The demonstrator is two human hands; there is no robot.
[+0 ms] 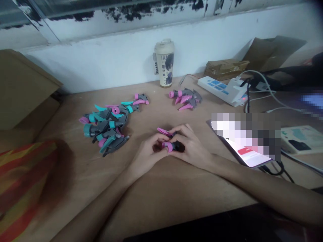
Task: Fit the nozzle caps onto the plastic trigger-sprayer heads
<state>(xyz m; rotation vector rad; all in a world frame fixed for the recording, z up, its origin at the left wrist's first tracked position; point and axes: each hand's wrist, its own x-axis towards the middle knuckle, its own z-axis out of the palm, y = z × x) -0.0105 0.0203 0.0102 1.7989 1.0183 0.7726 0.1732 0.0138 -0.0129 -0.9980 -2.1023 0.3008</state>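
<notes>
Both of my hands meet at the middle of the wooden table (156,198), closed around one small spray trigger head (171,145) with a pink nozzle, a pink lever and a dark grey body. My left hand (146,153) grips its left side, fingers curled. From the right, my right hand (191,148) pinches it, fingers wrapped over the top. A heap of several grey trigger heads with teal and pink parts (108,126) lies to the left. A smaller group of pink and grey ones (185,98) lies behind my hands.
A coffee cup (164,64) stands at the wall. A white power strip (223,89) with cables and a phone (248,154) lie to the right. A cardboard box (20,87) sits at the left, with a striped cloth (22,181) below it.
</notes>
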